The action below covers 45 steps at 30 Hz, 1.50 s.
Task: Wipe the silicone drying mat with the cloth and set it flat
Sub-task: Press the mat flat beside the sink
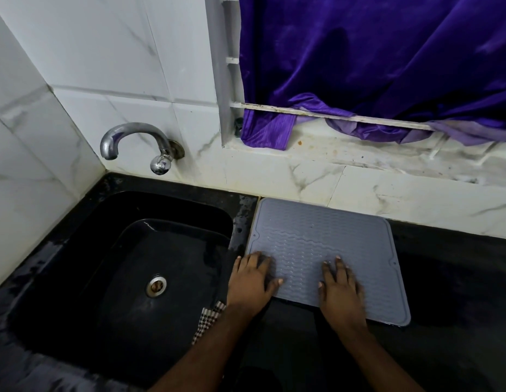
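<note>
Grey silicone drying mat (325, 250), on black counter (449, 278) right of sink (118, 250): your left hand (253, 281) and right hand (340, 290) press flat, fingers spread, holding nothing; setting-flat step, apparently last; next, lift palms without dragging it.

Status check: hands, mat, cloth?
Left hand and right hand flat on grey mat. Mat flat on counter beside sink. Checked cloth under left forearm.

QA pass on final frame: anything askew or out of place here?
The mat lies flat on the counter under both the left hand and right hand. One oddity: the checkered cloth hangs over the sink edge by the left arm.
</note>
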{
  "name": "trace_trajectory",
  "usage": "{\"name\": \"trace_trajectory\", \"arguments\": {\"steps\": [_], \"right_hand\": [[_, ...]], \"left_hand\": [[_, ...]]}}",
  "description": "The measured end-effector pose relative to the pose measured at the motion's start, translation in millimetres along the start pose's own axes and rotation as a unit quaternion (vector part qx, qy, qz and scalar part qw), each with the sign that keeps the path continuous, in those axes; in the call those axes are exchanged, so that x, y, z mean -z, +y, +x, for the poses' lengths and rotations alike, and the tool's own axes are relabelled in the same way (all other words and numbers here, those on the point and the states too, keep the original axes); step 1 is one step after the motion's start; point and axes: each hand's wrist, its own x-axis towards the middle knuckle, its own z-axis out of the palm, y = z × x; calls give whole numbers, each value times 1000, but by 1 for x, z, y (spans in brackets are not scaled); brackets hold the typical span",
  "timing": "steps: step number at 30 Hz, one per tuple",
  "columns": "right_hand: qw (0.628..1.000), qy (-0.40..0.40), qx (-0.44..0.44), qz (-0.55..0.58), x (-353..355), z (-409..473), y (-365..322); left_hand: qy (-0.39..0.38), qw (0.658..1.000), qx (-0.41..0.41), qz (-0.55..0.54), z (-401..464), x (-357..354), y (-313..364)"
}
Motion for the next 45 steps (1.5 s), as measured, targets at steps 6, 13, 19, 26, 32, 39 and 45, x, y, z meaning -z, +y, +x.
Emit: {"name": "trace_trajectory", "arguments": {"steps": [6, 13, 19, 26, 32, 39, 45], "right_hand": [[995, 37, 90, 26, -14, -32, -26], [993, 2, 115, -21, -17, -27, -22], [975, -50, 174, -127, -4, -33, -25], [965, 22, 201, -166, 7, -34, -29], [973, 77, 196, -98, 17, -42, -31], [974, 67, 184, -117, 7, -44, -31], [975, 41, 180, -123, -1, -39, -23]], "left_hand": [[1, 1000, -9, -9, -29, 4, -6], [-70, 997, -28, 19, -30, 24, -3], [-125, 973, -113, 156, -27, 37, 1], [-131, 954, -169, 212, -32, 35, 1], [-109, 972, -139, 156, -34, 49, -1], [-126, 979, -105, 123, -38, 34, -2], [-114, 983, -93, 110, -41, 31, -4]]}}
